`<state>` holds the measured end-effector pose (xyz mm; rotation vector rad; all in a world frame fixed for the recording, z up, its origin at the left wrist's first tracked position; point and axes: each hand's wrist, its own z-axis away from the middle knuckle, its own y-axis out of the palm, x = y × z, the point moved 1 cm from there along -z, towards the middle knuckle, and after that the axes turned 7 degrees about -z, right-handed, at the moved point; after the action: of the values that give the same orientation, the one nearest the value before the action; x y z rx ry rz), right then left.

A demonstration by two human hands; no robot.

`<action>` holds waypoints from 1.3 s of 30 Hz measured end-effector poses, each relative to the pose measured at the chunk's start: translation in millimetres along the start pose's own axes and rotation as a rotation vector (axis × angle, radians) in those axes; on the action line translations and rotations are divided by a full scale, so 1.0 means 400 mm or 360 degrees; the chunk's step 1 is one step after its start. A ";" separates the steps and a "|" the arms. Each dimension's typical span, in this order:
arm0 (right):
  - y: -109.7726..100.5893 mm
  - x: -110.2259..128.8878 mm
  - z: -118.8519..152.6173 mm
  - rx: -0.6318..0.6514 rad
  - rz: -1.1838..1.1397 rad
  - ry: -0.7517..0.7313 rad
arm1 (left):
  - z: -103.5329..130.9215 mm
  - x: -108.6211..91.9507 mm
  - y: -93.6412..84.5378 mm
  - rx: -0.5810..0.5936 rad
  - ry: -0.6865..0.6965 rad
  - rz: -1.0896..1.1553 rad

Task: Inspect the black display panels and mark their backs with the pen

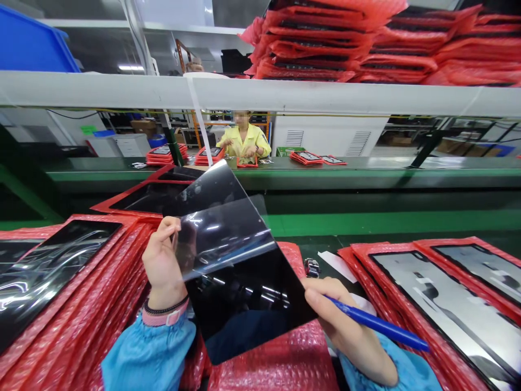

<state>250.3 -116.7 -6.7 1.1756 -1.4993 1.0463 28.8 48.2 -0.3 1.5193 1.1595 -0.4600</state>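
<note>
A glossy black screen panel [244, 309] is held up tilted in front of me. Across its upper part lies a clear protective film [223, 231], partly lifted and curved. My left hand [165, 266] is closed at the panel's left side, pinching the film's edge between thumb and fingers. At the lower right edge of the panel, my right hand [345, 320] grips it and also holds a blue pen [382, 326], which points away to the right. Below the panel lies a red bubble-wrap bag [272, 361].
Stacked red bubble-wrap sleeves with black panels [61, 260] stand at left. Sleeves with silver-backed panels [439, 304] lie at right. A shelf beam [325, 98] crosses above, loaded with more red-wrapped panels [317, 43]. A co-worker in yellow [244, 140] sits beyond the far bench.
</note>
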 end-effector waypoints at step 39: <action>0.030 -0.041 -0.016 -0.0266 0.0636 -0.1558 | 0.116 -0.025 0.024 0.0800 0.0797 -0.0515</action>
<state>241.2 -105.1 -22.2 1.3734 -2.6055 0.5501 46.0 2.8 -1.6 1.9538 1.7929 -0.6439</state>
